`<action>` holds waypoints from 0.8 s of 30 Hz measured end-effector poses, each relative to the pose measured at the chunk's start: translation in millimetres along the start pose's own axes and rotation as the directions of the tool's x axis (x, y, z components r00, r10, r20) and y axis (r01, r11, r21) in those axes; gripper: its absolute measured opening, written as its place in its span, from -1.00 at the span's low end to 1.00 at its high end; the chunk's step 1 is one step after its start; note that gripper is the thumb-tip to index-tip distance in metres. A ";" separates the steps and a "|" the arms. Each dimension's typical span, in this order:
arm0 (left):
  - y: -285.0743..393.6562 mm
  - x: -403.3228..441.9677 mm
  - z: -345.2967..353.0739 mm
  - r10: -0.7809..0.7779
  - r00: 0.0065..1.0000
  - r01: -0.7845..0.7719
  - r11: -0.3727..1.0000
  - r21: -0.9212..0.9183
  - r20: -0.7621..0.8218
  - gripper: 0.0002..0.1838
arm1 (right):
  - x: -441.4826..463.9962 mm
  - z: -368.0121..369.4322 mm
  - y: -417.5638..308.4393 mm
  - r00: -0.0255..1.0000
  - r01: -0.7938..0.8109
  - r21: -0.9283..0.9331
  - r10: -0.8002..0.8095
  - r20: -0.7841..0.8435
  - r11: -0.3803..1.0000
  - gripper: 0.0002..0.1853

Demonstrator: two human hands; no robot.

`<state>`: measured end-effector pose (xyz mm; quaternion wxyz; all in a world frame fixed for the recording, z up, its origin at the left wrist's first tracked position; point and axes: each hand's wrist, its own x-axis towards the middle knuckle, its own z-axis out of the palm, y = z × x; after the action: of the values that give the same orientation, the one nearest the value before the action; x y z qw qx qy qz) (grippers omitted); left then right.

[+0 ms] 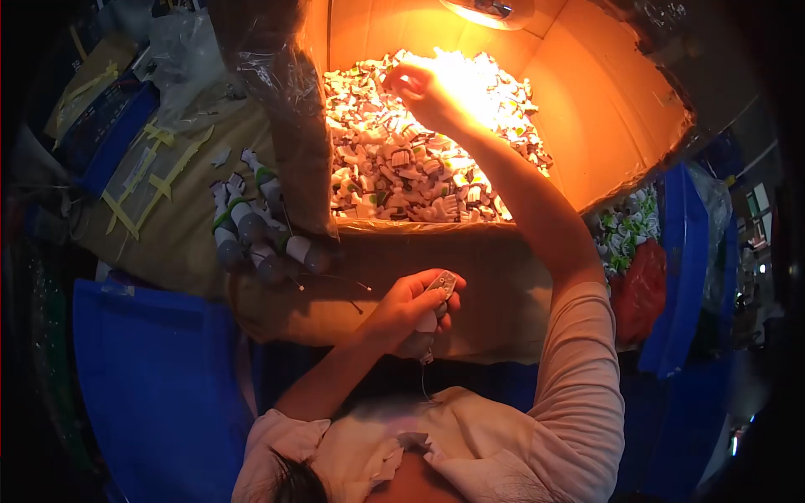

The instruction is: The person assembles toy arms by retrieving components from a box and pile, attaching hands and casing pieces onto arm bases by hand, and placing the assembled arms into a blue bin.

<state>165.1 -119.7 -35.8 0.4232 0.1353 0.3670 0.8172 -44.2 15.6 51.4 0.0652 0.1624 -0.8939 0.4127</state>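
Observation:
Low in the middle, my left hand (pixel 415 306) is closed around a small pale part with a grey section (pixel 426 322), its flat end showing above the fingers and a thin wire hanging below. My right hand (pixel 421 90) reaches over a large heap of small white and dark pieces (pixel 402 172) inside a cardboard box (pixel 616 105). Its fingers are curled near the top of the heap. Glare hides whether they hold anything.
Several white-and-grey parts with wires (pixel 251 218) lie left of the box. A lamp (pixel 495 10) shines from above. Blue bins (pixel 155 377) stand on both sides. Green and white pieces (pixel 629 226) and a red bag (pixel 640 293) are at the right.

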 end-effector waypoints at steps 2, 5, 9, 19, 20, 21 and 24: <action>-1.2 -1.8 1.4 -0.019 0.999 0.019 1.000 -0.018 -0.035 -0.71 | -40.8 -19.4 -18.9 0.997 -0.039 0.096 0.032 0.077 0.995 -0.78; -1.3 -1.3 3.9 0.018 0.995 -0.015 0.999 0.029 -0.103 -0.73 | -84.2 -31.9 -14.9 0.983 0.183 0.206 -0.183 -0.018 0.961 -0.76; -6.4 2.8 1.2 0.084 0.992 -0.078 0.995 0.066 -0.094 -0.72 | -140.5 -47.5 -39.5 0.962 0.236 -0.012 -0.235 -0.141 0.972 -0.90; -7.6 -2.5 8.2 0.122 0.986 -0.119 0.992 0.034 -0.111 -0.70 | -204.0 -36.3 -45.1 0.982 0.122 0.591 -0.011 -0.188 0.797 -0.82; -8.8 -4.7 10.2 0.143 0.985 -0.140 0.990 0.032 -0.101 -0.70 | -207.5 -36.2 -45.1 0.983 0.113 0.595 -0.003 -0.183 0.795 -0.82; -8.8 -7.0 13.2 0.136 0.985 -0.134 0.991 0.025 -0.109 -0.70 | -211.1 -36.3 -44.1 0.981 0.125 0.543 -0.022 -0.193 0.831 -0.83; -6.7 -15.0 23.8 0.216 0.974 -0.213 0.976 0.048 -0.072 -0.70 | -220.3 -32.7 -44.1 0.977 0.145 0.472 -0.049 -0.209 0.870 -0.83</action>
<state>190.8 -117.4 -22.7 0.3152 0.1512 0.3823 0.8553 177.2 65.8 49.1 0.1282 0.1784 -0.7423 0.6330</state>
